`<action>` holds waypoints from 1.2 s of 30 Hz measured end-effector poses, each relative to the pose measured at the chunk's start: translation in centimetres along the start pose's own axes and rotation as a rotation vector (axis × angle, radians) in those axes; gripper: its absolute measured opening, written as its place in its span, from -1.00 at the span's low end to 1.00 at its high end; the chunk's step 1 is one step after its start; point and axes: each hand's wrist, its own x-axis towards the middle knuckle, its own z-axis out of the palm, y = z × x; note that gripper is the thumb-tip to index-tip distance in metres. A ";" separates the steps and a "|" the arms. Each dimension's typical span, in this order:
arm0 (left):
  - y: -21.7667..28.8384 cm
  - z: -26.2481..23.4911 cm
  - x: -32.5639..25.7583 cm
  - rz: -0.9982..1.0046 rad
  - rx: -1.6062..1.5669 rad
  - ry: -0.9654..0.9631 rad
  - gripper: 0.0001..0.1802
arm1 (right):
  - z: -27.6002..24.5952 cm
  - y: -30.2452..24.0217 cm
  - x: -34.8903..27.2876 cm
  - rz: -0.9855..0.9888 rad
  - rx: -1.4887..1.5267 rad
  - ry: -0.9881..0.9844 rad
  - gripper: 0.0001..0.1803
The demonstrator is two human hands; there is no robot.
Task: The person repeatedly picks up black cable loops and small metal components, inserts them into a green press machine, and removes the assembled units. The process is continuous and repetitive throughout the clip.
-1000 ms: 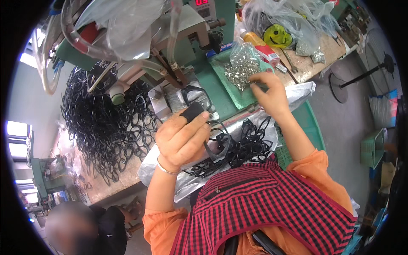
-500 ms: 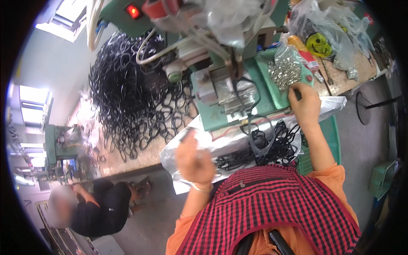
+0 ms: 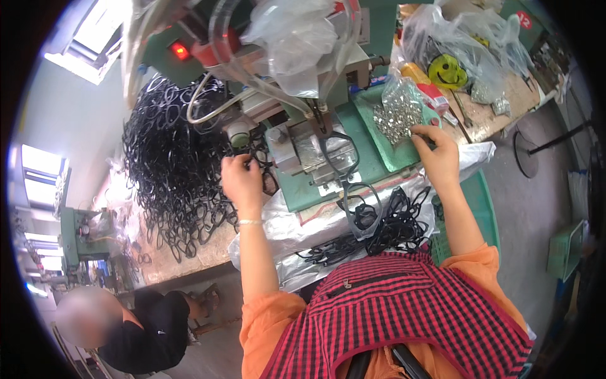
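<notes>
Head view: workbench [image 3: 189, 259] with a green machine [image 3: 379, 31], two bare hands shown at work.
Left hand [image 3: 243, 183]: placed at the right edge of the black heap, fingers curled and narrow; whether a piece is gripped cannot be told.
Right hand [image 3: 440, 158]: held at the near right corner of the green tray, thumb and forefinger bent toward each other with a narrow gap; whether anything is pinched cannot be told.
Glasses frame [image 3: 346, 183]: black, one rim set over the machine's metal plate [image 3: 315, 155], the other rim hung toward the apron; touched by neither hand.
Black heap [image 3: 170, 145]: many looped black pieces, piled left of the machine and spread over the bench.
Green tray [image 3: 392, 165]: laid right of the metal plate, tilted in view; small shiny metal pieces [image 3: 394, 120] contained, partly in a clear bag.
Silver sheet [image 3: 309, 215]: spread along the bench front; more black frames [image 3: 398, 224] bunched on it.
Back right: yellow smiley face [image 3: 447, 71] seen among clear plastic bags [image 3: 499, 50]; red-and-white packet [image 3: 434, 98] placed nearby.
Clothing: checked red-and-black apron [image 3: 404, 303], orange sleeves [image 3: 271, 322], left wrist circled by a pale bracelet [image 3: 250, 222].
Lower left: another person [image 3: 148, 328], dark-clothed, seated.
</notes>
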 end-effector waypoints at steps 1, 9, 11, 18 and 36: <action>0.6 -1.7 0.0 0.040 -0.094 0.034 -0.85 | -0.7 0.6 -0.9 -0.047 -0.058 0.016 -0.84; -4.0 -7.1 6.0 0.206 0.193 0.164 -0.85 | -3.2 0.9 -2.6 0.056 0.027 0.085 -0.84; -7.0 -3.2 6.1 0.327 0.163 0.130 -0.85 | -2.1 -0.9 -2.4 -0.028 0.079 0.058 -0.84; -3.0 -2.1 -0.2 0.414 0.073 -0.165 -0.85 | 0.0 -8.7 1.0 -0.026 0.572 -0.315 -0.75; 10.8 -13.5 -1.9 0.380 -1.495 0.274 -0.82 | 5.6 -11.4 3.0 0.011 0.775 -0.206 -0.47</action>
